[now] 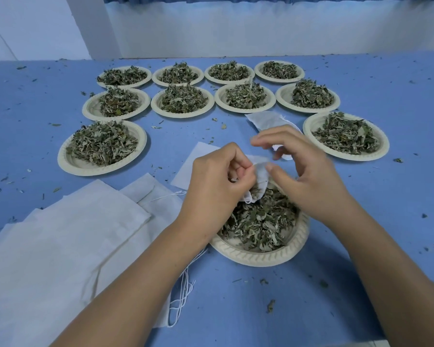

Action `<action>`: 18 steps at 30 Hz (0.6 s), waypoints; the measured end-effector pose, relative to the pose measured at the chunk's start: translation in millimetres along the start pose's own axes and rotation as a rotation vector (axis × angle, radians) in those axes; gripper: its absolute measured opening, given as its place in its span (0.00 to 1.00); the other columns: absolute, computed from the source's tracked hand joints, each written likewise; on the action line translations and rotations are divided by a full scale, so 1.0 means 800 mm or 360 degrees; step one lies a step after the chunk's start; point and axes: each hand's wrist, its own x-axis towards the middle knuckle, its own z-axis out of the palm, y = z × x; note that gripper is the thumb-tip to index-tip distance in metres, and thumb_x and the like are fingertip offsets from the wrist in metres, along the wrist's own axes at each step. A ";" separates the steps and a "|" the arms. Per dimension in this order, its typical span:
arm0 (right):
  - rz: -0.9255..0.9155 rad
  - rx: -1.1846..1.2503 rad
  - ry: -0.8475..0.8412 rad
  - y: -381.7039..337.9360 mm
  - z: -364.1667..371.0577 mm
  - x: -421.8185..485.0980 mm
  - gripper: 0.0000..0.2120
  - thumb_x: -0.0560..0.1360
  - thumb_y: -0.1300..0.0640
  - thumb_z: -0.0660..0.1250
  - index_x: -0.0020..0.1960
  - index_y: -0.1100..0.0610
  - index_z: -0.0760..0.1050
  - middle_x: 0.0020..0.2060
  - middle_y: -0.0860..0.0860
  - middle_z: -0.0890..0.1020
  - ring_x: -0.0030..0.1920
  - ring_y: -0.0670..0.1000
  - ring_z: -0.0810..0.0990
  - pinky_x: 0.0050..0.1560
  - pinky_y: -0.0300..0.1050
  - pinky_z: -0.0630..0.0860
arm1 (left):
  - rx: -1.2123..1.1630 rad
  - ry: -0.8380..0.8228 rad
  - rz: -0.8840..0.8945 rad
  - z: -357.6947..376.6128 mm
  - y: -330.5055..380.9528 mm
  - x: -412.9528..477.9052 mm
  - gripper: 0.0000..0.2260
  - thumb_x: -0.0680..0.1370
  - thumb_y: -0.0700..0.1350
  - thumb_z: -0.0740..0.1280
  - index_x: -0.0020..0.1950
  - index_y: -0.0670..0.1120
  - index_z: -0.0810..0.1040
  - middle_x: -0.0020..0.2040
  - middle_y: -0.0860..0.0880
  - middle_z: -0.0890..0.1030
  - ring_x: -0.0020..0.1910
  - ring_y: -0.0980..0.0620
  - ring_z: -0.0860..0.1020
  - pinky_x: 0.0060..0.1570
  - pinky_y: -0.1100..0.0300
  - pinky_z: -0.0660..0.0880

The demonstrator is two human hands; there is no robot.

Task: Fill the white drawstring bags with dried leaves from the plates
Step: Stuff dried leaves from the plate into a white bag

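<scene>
Pinches small white bag point(259, 182) at mouth w/ L hand point(218, 176), low over nearest plate point(261, 259), bottom touching dried leaves point(261, 222). Rests thumb of R hand point(308, 176) on bag rim; fingers arched apart, gripping nothing. Risk: mouth barely open, held one side only, so may fold shut on loading, spilling leaves onto table point(361, 284). Drawstring posn: cannot tell.

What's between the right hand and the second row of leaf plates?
A small white cloth drawstring bag lies there on the blue table, near end behind the right hand. Head view.
</scene>
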 end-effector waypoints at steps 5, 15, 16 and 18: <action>0.0198 -0.0006 -0.0315 0.000 0.014 -0.002 0.19 0.71 0.68 0.60 0.58 0.52 0.76 0.53 0.47 0.79 0.64 0.48 0.69 0.62 0.43 0.69 | 0.0006 -0.0069 0.0034 0.000 -0.001 0.001 0.06 0.73 0.34 0.71 0.39 0.42 0.77 0.30 0.55 0.73 0.29 0.59 0.72 0.33 0.58 0.75; 0.0168 -0.0178 -0.0122 0.005 0.006 0.000 0.06 0.71 0.71 0.69 0.43 0.61 0.81 0.41 0.52 0.82 0.48 0.53 0.77 0.53 0.46 0.72 | -0.0246 -0.0213 -0.0364 -0.005 -0.007 0.004 0.06 0.74 0.39 0.74 0.38 0.45 0.80 0.25 0.52 0.77 0.23 0.58 0.74 0.26 0.69 0.71; 0.0179 -0.0169 -0.0112 0.006 0.006 0.000 0.07 0.71 0.71 0.69 0.42 0.61 0.81 0.40 0.52 0.82 0.47 0.52 0.77 0.50 0.42 0.71 | -0.0383 -0.0256 -0.0481 -0.010 -0.007 0.008 0.04 0.73 0.40 0.74 0.39 0.45 0.81 0.26 0.51 0.79 0.23 0.58 0.75 0.27 0.69 0.72; 0.0181 -0.0158 -0.0081 0.007 0.007 0.000 0.06 0.71 0.70 0.71 0.41 0.59 0.81 0.39 0.52 0.82 0.45 0.52 0.77 0.46 0.41 0.70 | -0.0606 -0.0242 -0.0588 -0.021 -0.005 0.015 0.03 0.73 0.38 0.74 0.40 0.44 0.84 0.29 0.49 0.81 0.26 0.58 0.76 0.29 0.70 0.73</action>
